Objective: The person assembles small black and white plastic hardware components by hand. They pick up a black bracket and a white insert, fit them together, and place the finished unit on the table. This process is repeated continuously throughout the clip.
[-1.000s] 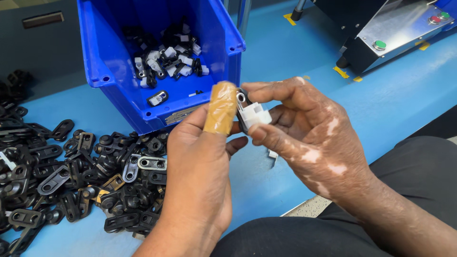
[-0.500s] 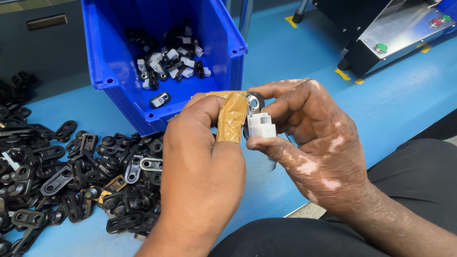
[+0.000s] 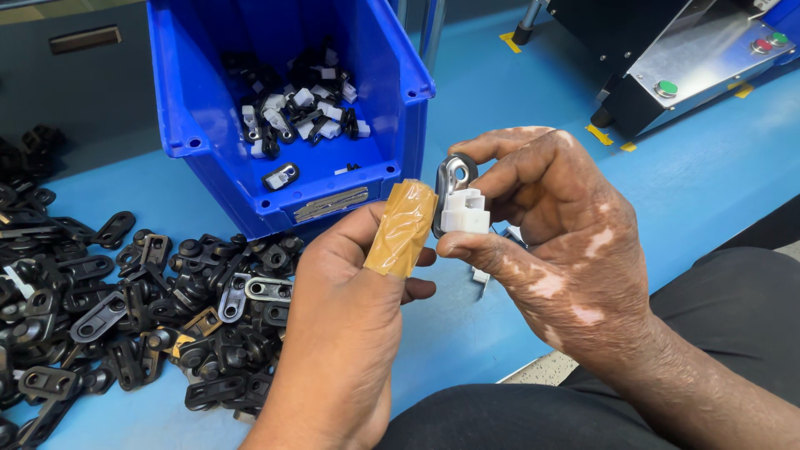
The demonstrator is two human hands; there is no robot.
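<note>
My right hand point(image 3: 554, 242) pinches a small part point(image 3: 458, 198) between thumb and fingers: a black and metal clip with a round eye, joined to a white plastic block. My left hand point(image 3: 350, 317) is raised beside it, its thumb wrapped in tan tape point(image 3: 402, 228) and pressed against the part's left side. Both hands hover over the blue table, just in front of a blue plastic bin point(image 3: 408, 108) that holds several assembled black and white pieces point(image 3: 300, 112).
A heap of loose black clips point(image 3: 125, 308) covers the table at the left. A black machine with a metal panel and green and red buttons point(image 3: 692, 58) stands at the back right. My dark trousers point(image 3: 733, 333) fill the lower right.
The part has been turned upright in my right hand, its eye now on top. My left thumb has shifted from over the part to its left side.
</note>
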